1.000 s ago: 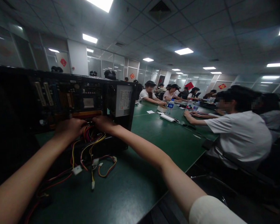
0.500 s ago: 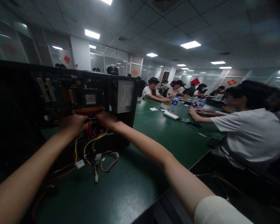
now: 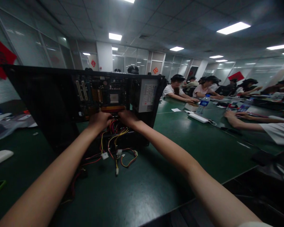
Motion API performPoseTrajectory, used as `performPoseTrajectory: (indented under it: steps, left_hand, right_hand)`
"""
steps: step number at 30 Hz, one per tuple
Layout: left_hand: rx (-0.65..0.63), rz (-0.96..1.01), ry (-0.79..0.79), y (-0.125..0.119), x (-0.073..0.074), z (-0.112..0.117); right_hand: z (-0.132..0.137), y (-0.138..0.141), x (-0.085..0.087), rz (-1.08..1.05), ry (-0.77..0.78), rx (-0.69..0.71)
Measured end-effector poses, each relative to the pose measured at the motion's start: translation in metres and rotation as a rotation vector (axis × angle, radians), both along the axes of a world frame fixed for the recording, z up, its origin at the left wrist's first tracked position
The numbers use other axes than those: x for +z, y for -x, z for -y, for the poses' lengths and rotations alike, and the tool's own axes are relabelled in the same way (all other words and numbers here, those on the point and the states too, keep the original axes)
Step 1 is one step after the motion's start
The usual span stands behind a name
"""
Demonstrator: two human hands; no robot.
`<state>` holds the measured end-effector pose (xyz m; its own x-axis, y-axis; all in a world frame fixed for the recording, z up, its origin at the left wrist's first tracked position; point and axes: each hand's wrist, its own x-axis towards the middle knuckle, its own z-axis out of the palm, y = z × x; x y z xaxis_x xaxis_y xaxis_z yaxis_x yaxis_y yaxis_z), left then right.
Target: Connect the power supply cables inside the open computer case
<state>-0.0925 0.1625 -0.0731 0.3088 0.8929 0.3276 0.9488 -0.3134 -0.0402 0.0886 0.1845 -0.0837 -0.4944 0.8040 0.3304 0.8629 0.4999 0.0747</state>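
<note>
An open black computer case (image 3: 49, 104) lies on its side on the green table (image 3: 184, 142), its motherboard (image 3: 101, 94) facing me and a grey power supply (image 3: 148, 94) at the right. Both my arms reach into it. My left hand (image 3: 99, 120) and my right hand (image 3: 127, 117) are curled side by side just under an orange strip on the board, over a bundle of red and yellow cables (image 3: 115, 130). Their fingers are closed, and what they hold is hidden. Loose cable ends with white plugs (image 3: 104, 155) trail onto the table in front of the case.
A white object (image 3: 0, 156) lies at the table's left edge. Further right stand a water bottle (image 3: 203, 104) and a white power strip (image 3: 198, 118). Several seated people work along the right side; one forearm (image 3: 241, 123) rests on the table.
The view has swung to the left, so the case now sits nearer the middle. Both hands stay at the same spot inside the case.
</note>
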Motion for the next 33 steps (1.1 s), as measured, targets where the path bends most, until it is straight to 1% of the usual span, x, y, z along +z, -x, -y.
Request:
performPoseTrajectory:
  steps: [6,12,17,22,26,28,33]
  left_hand:
    - [0.006,0.01,-0.022,0.001,-0.004,-0.005]
    - [0.031,0.013,-0.027,-0.002,-0.002,-0.002]
    - [0.021,0.107,-0.009,0.0,-0.003,0.0]
    - [0.033,0.189,-0.016,0.01,-0.006,-0.001]
    - [0.047,0.289,-0.018,0.015,-0.009,-0.004]
    - [0.023,0.329,0.0,0.015,-0.011,-0.007]
    - [-0.087,0.397,0.044,0.011,-0.017,-0.012]
  right_hand:
    - [0.002,0.001,0.002,-0.007,0.035,-0.025]
    - [0.007,0.001,0.006,-0.021,0.07,-0.04]
    - [0.01,0.0,0.008,-0.054,0.08,-0.021]
    - [0.012,-0.004,0.007,-0.12,0.071,0.021]
    - [0.016,-0.008,0.006,-0.193,0.054,0.026]
    - [0.018,-0.009,0.007,-0.223,0.05,0.026]
    - [0.021,-0.01,0.01,-0.28,0.043,0.046]
